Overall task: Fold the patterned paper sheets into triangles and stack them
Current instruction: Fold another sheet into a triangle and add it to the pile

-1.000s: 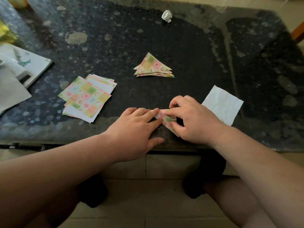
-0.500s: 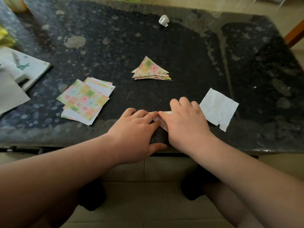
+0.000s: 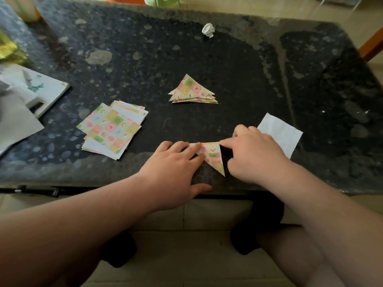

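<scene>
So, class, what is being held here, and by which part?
The folded triangle: left hand presses its left end flat; right hand touches its top right corner.

Glossy speckled stone table (image 3: 228,59); matt printed paper triangles (image 3: 192,90)

Dark stone table (image 3: 310,90): one. Hands at its front edge: two, left hand (image 3: 176,160) and right hand (image 3: 255,154). Single folded triangle (image 3: 213,157) between them: one. Stack of folded triangles (image 3: 192,91), mid-table: one, with several layers; exact number not readable. Pile of unfolded patterned sheets (image 3: 109,129), toward the left edge: one, sheets not countable. Plain white sheet (image 3: 279,133): one. Crumpled paper ball (image 3: 208,30), near the far edge: one.
</scene>
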`<state>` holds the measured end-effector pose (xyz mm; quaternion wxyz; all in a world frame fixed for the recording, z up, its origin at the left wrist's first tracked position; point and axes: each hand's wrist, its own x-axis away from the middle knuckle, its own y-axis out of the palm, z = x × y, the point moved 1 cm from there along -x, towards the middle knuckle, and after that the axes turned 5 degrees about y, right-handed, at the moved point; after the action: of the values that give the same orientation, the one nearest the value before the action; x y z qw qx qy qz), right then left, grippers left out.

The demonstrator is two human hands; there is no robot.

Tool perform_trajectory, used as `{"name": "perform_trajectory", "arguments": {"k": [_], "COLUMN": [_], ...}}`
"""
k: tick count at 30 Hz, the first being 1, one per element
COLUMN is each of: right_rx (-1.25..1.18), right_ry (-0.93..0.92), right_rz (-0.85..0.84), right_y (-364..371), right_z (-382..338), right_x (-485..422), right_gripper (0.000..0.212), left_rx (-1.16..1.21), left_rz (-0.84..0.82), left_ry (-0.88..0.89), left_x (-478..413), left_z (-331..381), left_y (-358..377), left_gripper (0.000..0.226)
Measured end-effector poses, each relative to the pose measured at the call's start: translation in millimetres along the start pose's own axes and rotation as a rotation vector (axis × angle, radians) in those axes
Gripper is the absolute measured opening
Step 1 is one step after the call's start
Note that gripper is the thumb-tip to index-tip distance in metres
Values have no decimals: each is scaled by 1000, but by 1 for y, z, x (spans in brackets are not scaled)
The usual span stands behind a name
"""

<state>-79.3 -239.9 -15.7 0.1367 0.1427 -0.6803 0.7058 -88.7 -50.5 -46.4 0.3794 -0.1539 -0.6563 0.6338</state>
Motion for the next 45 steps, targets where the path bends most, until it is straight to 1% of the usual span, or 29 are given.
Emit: {"name": "perform_trajectory", "arguments": {"k": [1, 3, 4, 5, 6, 8, 12, 16, 20, 24, 26, 29, 30, 31, 33, 35, 36, 37, 38, 39, 40, 41, 42, 44, 45], "right_rx": [-179, -544, -710, -821, -871, -842, -806, -797, -793, -824, -826, -762, -789, -845, -956, -978, -967, -959, -958, -962, -966, -967, -970, -976, -974], "right_ry": [10, 106, 182, 253, 308, 381, 411, 403, 409, 449, 472, 401, 355, 308, 251, 231, 228, 229, 236, 244, 250, 256, 261, 263, 263], "right_rz": [-14, -17, -62, -138, -237, -360, -423, -415, -413, -448, -428, -300, -267, -262, -310, -376, -400, -415, -425, -428, -430, -430, -429, -425, -427], "right_y": [-2, -4, -5, -4, -4, -4, -4, -4, -5, -5, -9, -14, -14, -12, -6, 2, 5, 7, 6, 5, 4, 3, 2, 2, 3], "right_z": [1, 2, 0, -1, -3, -10, -14, -16, -16, 2, 17, 29, 26, 19, 3, -10, -13, -15, -17, -18, -19, -20, -21, -21, -20], "right_x": [-5, -22, -31, -39, -45, -55, -65, -64, -63, -62, -58, -51, -49, -49, -49, -52, -52, -53, -53, -53, -52, -52, -52, -52, -52], "right_gripper": [37, 12, 10, 16, 21, 24, 25, 25, 19, 14, 13, 14, 14, 15, 15, 16, 16, 16, 15, 15, 14, 14, 15, 15, 15], "left_rx": [9, 21, 28, 32, 34, 44, 40, 39, 40, 51, 66, 76, 77, 75, 71, 110, 199, 328, 455, 559, 664, 775, 863, 905, 894], "left_rz": [3, 5, 0, -5, -10, -17, -11, -18, -28, -52, -59, -58, -56, -57, -96, -109, -60, 27, 125, 202, 233, 208, 129, -57, -118], "left_ry": [1, 4, 6, 8, 9, 13, 20, 22, 24, 16, 14, 16, 16, 17, 19, 8, -32, -120, -242, -375, -490, -576, -624, -634, -630], "left_x": [0, -1, -1, -1, -1, -1, -1, -2, -3, -1, -1, -2, -2, -2, -5, -12, -16, -22, -28, -34, -40, -45, -49, -54, -57], "left_z": [-1, -1, -1, -1, -2, -5, -6, -6, -6, -6, -6, -5, -3, -3, -5, -12, -16, -22, -31, -39, -47, -53, -54, -49, -46], "left_y": [0, 0, 0, 0, 0, 0, -2, -2, -3, -4, -4, -5, -5, -7, -14, -24, -30, -36, -41, -46, -49, -50, -50, -46, -42], "left_gripper": [86, 86, 86, 86, 86, 87, 90, 88, 88, 87, 87, 86, 85, 84, 75, 54, 40, 28, 24, 28, 32, 34, 34, 29, 28]}}
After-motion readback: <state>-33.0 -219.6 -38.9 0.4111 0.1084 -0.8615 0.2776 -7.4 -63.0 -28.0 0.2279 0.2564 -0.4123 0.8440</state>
